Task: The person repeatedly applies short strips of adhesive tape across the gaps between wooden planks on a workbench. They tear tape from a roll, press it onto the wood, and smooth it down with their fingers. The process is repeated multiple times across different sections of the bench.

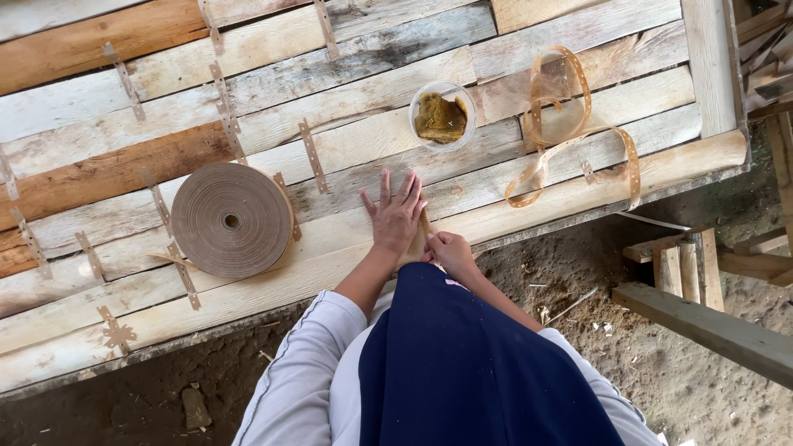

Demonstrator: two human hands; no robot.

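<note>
My left hand (395, 216) lies flat with fingers spread on the wooden veneer sheets (347, 149), pressing on a short strip of brown paper tape (424, 231). My right hand (447, 250) pinches the near end of that strip at the table's front edge. A big roll of brown paper tape (231, 220) lies flat to the left of my left hand. A clear round tub (443, 116) with a yellow-brown sponge in it stands just beyond my hands.
Several short tape strips bridge the seams between the veneer sheets. A loose curled length of perforated tape (570, 132) lies at the right. Bare earth with wood scraps lies below the table edge, and timber beams (710, 326) stand at the right.
</note>
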